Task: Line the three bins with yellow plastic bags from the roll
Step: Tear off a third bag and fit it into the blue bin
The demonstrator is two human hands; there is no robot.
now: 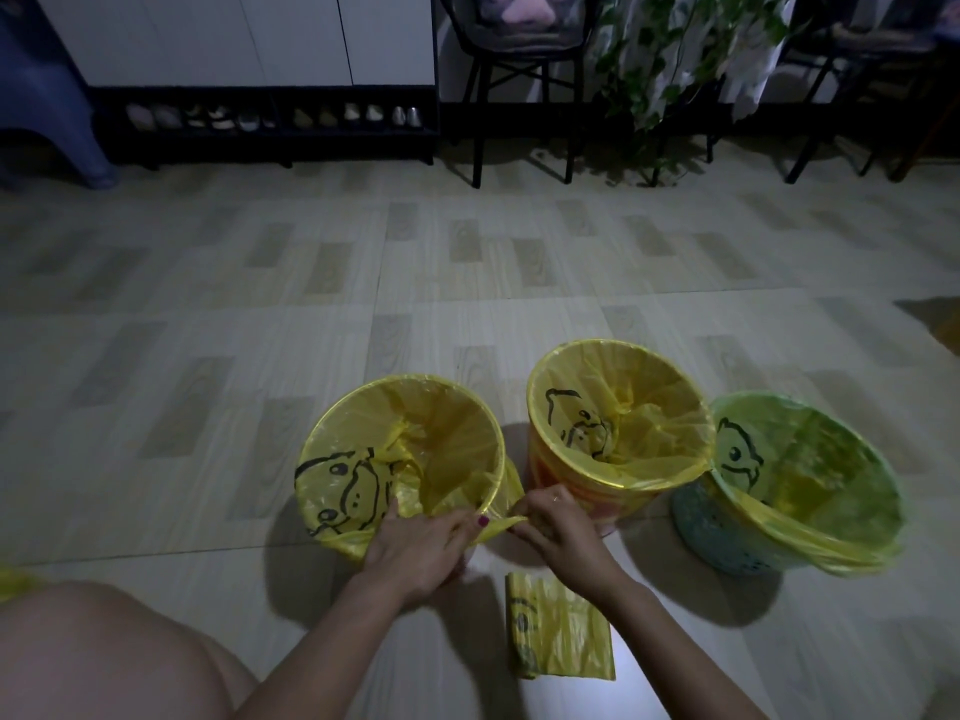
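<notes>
Three bins sit on the tiled floor [467,283], all with yellow bags folded over the rims, so the lining looks nearly finished. Left bin [332,433] is the one being worked. Left hand [415,543] and right hand [556,527] both pinch a twisted strip of that bin's bag slack [493,527] at the near rim, fingers closed on the plastic, each on one end. Probably tying or twisting the excess so the liner sits tight and doesn't slip in.

Middle orange bin [582,485] and right green bin [727,537] stand just beside each other, liners draped over the edges, untouched. The flat folded pack of remaining yellow bags [558,631] lies on the floor between the forearms, near the left bin, within reach. A bare knee [104,652] shows at lower left.
</notes>
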